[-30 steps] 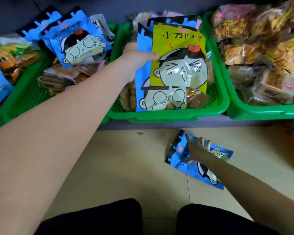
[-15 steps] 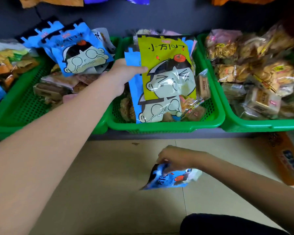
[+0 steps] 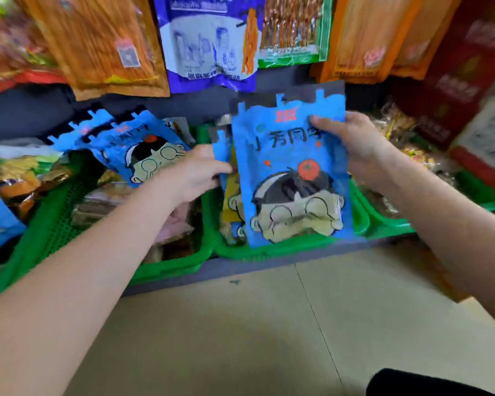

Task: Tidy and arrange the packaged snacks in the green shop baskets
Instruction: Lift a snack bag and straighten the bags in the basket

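The blue snack packet (image 3: 290, 178) with the cartoon face stands upright in front of the middle green basket (image 3: 283, 248), its long axis vertical and its bottom edge down at the basket's front rim, though blur hides whether it touches. It is held at the front of a row of like packets, the yellow packet (image 3: 231, 202) just behind it on its left side.

The relation that matters for the coming move, as I judge it, is this: the packet has to go down and back into the basket, against the standing row, and it lies directly ahead of the person, between the two hands, nearer the right one.

The right hand (image 3: 352, 144) pinches the packet at its upper right corner, thumb on the printed face and fingers curled behind. The left hand (image 3: 196, 172) reaches in from the left and grips the left edge of the packets standing behind, the fingers hidden among them; it seems to be steadying the row.

To the left, more blue packets (image 3: 132, 147) lean in the left green basket (image 3: 166, 267). The right green basket (image 3: 389, 224) holds clear-wrapped snacks. Hanging bags (image 3: 212, 41) fill the wall above.
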